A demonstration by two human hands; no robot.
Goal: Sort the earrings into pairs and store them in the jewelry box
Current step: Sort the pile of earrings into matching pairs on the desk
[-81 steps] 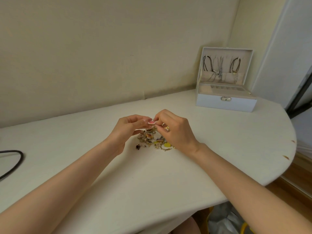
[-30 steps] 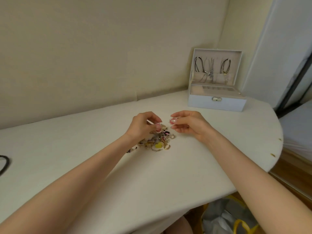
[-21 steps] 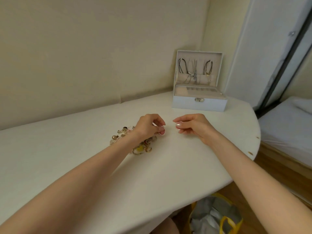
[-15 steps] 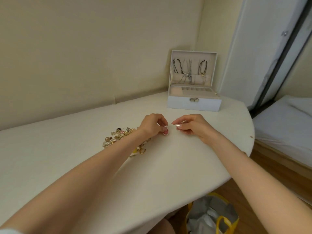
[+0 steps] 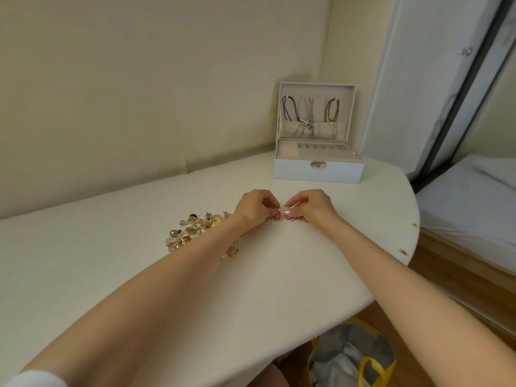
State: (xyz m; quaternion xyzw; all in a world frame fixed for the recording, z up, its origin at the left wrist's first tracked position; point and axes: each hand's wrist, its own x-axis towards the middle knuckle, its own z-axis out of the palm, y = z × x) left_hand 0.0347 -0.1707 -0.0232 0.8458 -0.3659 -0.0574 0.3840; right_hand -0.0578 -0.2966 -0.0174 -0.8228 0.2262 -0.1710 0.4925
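Two round pink earrings (image 5: 277,217) with pale beaded rims sit side by side near the counter's (image 5: 279,275) middle, one pinched by the left hand (image 5: 252,206) and the other by the right hand (image 5: 312,205). A heap of gold and pearl earrings (image 5: 195,230) lies just left of them. The white jewelry box (image 5: 318,173) stands open at the far right corner, its lid upright.

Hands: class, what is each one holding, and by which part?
The left hand pinches a pink earring by its upper edge, between thumb and fingertip. The right hand pinches the matching earring the same way.
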